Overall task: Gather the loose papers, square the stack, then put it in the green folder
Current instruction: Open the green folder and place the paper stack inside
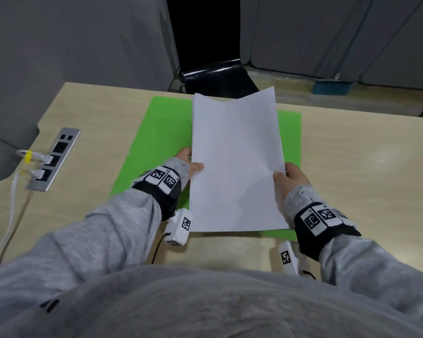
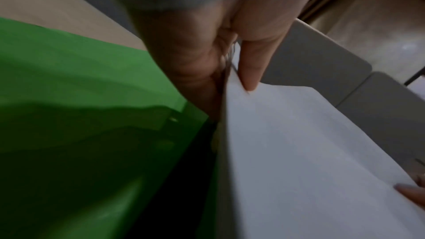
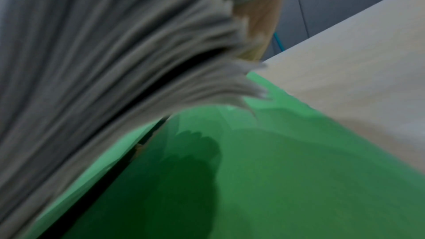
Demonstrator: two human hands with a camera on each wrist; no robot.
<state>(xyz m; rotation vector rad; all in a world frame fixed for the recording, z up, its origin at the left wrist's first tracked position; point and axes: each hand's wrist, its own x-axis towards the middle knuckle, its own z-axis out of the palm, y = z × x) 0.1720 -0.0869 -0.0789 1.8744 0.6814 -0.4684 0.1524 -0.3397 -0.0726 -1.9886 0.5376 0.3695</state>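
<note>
While held, paper stack (image 1: 235, 162) white, creased (perhaps fanned).

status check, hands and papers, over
Left hand and right hand grip paper stack by its sides. Stack held above open green folder. Nothing blocking.

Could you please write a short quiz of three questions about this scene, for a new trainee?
1. True or false: the paper stack is held by both hands.
2. Where does the green folder lie? A) on the floor B) on the table, under the held papers C) on the black chair
3. Fill in: white cables are plugged into the ______ at the table's left.

Key
1. True: the left hand and the right hand each grip a long edge.
2. B
3. power socket strip
</note>
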